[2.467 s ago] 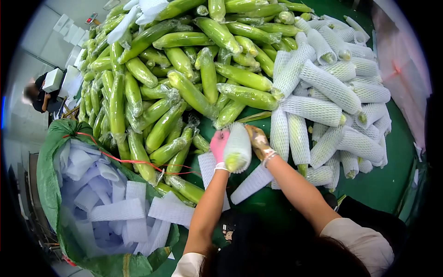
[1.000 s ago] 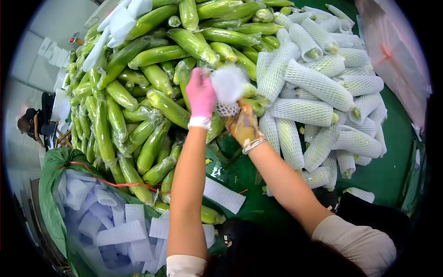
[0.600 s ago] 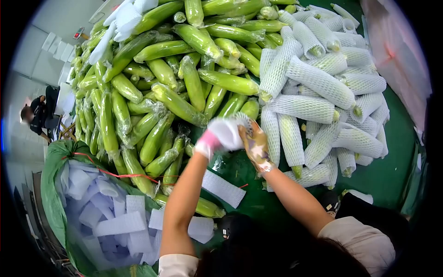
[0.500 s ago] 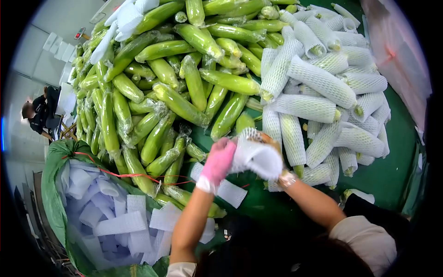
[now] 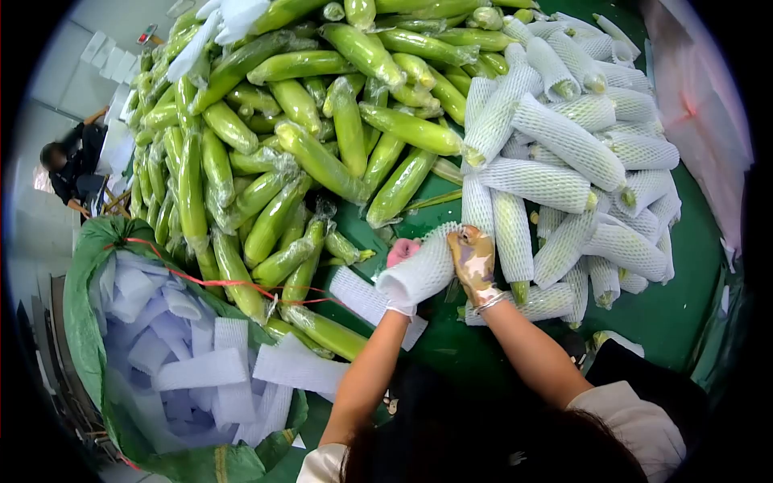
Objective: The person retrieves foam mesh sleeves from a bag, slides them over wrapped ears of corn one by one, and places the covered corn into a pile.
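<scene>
A white foam net sleeve (image 5: 417,272) is held near the middle of the scene, above the green floor surface (image 5: 652,322), tilted with its open mouth toward the near left; whether an ear sits inside cannot be told. The right hand (image 5: 473,259), in a brown-and-cream patterned glove, has its fingers closed on the sleeve's far right end. The left hand (image 5: 403,252), in a pink glove, is largely hidden behind the sleeve; its visible fingers are curled, but the firmness of its grip cannot be told. Just left lies a flat foam strip (image 5: 357,293), partly covered by the left forearm. On the far side is a heap of green corn ears (image 5: 326,165) wrapped in clear film. To the right, foam-sleeved ears (image 5: 572,153) lie stacked in mixed directions. At near left, an open green sack (image 5: 83,302) contains foam sleeves (image 5: 205,370), with red twine (image 5: 221,282) running from its rim. Pink sheeting (image 5: 694,105) hangs at far right. At far left is a person in dark clothing (image 5: 79,161).
</scene>
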{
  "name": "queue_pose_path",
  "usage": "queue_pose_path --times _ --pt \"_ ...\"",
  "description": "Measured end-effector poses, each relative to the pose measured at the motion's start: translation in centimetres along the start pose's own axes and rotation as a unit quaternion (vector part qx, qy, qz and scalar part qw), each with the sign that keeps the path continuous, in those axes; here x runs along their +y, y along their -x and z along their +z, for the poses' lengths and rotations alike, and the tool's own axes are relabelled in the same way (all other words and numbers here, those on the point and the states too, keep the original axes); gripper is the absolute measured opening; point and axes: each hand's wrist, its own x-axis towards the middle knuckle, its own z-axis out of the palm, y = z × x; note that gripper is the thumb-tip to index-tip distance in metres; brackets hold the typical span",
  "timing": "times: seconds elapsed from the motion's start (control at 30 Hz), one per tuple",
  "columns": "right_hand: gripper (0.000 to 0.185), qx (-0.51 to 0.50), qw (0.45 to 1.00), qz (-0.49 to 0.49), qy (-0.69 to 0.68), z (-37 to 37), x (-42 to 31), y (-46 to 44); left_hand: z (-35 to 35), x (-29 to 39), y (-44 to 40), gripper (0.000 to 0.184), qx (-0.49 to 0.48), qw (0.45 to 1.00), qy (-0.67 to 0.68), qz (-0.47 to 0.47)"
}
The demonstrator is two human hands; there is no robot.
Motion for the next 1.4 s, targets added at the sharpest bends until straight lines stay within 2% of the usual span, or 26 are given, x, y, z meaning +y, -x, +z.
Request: queue_pose_path --times 0.03,0.1,0.17,0.23,0.27,0.3,0.33,0.37,0.4,0.47,0.53,0.6,0.67,0.73,0.77,0.8,0.87,0.9,0.93,0.97,1.03,1.1,1.2,1.3,1.37,1.4 --pt "0.027 0.05 0.997 -0.025 -0.058 1.2 2.0 0.6 -0.2 -0.2 0.2 0.017 0.008 1.0 0.002 -0.005" --pt "0.018 -0.032 0.971 -0.092 0.218 0.4 -2.8 1.2 -0.8 0.5 0.1 0.016 -0.02 0.996 0.079 -0.031" --pt "0.019 -0.048 0.959 -0.143 0.239 0.2 -1.4 0.0 -0.9 0.7 -0.1 0.02 -0.028 0.992 0.117 -0.039" --pt "0.029 -0.169 0.945 -0.108 0.257 -1.0 -0.3 -1.6 -2.1 -1.5 -1.6 0.019 -0.046 0.976 -0.209 0.04" --pt "0.031 -0.19 0.953 -0.168 0.166 -0.6 3.1 -2.5 -0.7 1.3 -0.2 0.016 0.003 0.999 -0.024 -0.041" --pt "0.034 -0.215 0.948 -0.224 0.071 0.5 6.4 -3.0 0.1 3.6 1.1 0.016 0.011 0.999 -0.023 -0.035" --pt "0.035 -0.273 0.936 0.151 -0.166 0.1 0.6 -1.7 0.4 5.4 2.3 0.016 -0.009 0.997 0.062 -0.051" --pt "0.042 -0.247 0.869 0.334 -0.269 -0.7 -5.0 -0.4 0.4 6.0 3.3 0.016 -0.026 0.987 0.148 -0.064" --pt "0.042 -0.268 0.918 0.173 -0.235 -0.8 -2.3 -0.9 0.8 5.6 3.5 0.021 -0.026 0.991 0.13 -0.019" --pt "0.04 -0.236 0.875 0.293 -0.304 -1.7 0.2 -1.0 1.6 6.5 3.5 0.023 0.023 0.998 -0.051 0.019" --pt "0.041 -0.269 0.921 0.151 -0.237 -3.0 0.3 -0.7 3.4 9.7 3.8 0.025 0.086 0.975 -0.18 0.095" --pt "0.044 -0.237 0.881 0.138 -0.385 -4.4 2.0 -1.5 5.1 10.0 2.6 0.026 0.03 0.969 -0.198 0.145" --pt "0.047 -0.18 0.946 -0.002 -0.27 -7.4 1.5 -3.7 8.1 13.0 3.0 0.02 -0.021 0.951 -0.238 0.196" --pt "0.049 -0.201 0.919 -0.018 -0.337 -10.1 -1.1 -5.5 9.0 15.8 3.8 0.021 -0.067 0.96 -0.191 0.194" --pt "0.05 -0.214 0.743 0.157 -0.614 -11.5 -4.5 -6.2 8.2 17.1 4.0 0.021 -0.078 0.97 -0.154 0.173" --pt "0.048 -0.408 0.586 0.16 -0.682 -9.4 -8.5 -6.7 6.4 16.4 3.7 0.02 -0.056 0.974 -0.15 0.157" --pt "0.034 -0.243 0.898 0.092 -0.356 -5.6 -8.3 -3.3 1.4 13.8 2.6 0.017 -0.009 0.986 -0.118 0.117" --pt "0.036 -0.267 0.96 0.005 -0.088 -2.4 -7.3 -1.0 -1.4 13.0 2.7 0.014 0.041 0.992 -0.099 0.059" --pt "0.04 -0.26 0.943 -0.088 0.187 0.8 -6.4 1.2 -3.8 12.7 3.2 0.014 0.089 0.99 -0.093 0.058" --pt "0.045 -0.337 0.919 -0.114 0.171 3.3 -5.4 3.7 -6.3 11.9 3.5 0.014 0.142 0.984 -0.089 0.053" --pt "0.046 -0.33 0.833 -0.143 0.421 8.9 -6.7 7.1 -9.4 12.4 4.3 0.012 0.215 0.974 -0.068 0.028" --pt "0.042 -0.302 0.819 -0.16 0.46 14.2 -3.5 8.2 -11.8 13.0 4.5 0.011 0.241 0.967 -0.078 0.017" --pt "0.048 -0.316 0.91 -0.211 0.167 14.2 -1.8 7.8 -14.4 14.5 4.4 0.012 0.238 0.969 -0.07 0.017" --pt "0.042 -0.316 0.937 -0.095 -0.112 8.8 -4.8 3.6 -15.0 15.4 4.1 0.019 0.197 0.976 -0.092 0.001" --pt "0.035 -0.273 0.852 0.169 -0.413 7.3 -7.8 2.1 -11.9 15.1 2.9 0.027 0.092 0.995 -0.024 -0.011" --pt "0.034 -0.279 0.795 0.208 -0.497 7.6 -8.1 1.4 -9.8 14.8 2.1 0.033 0.025 1.0 -0.015 -0.001"
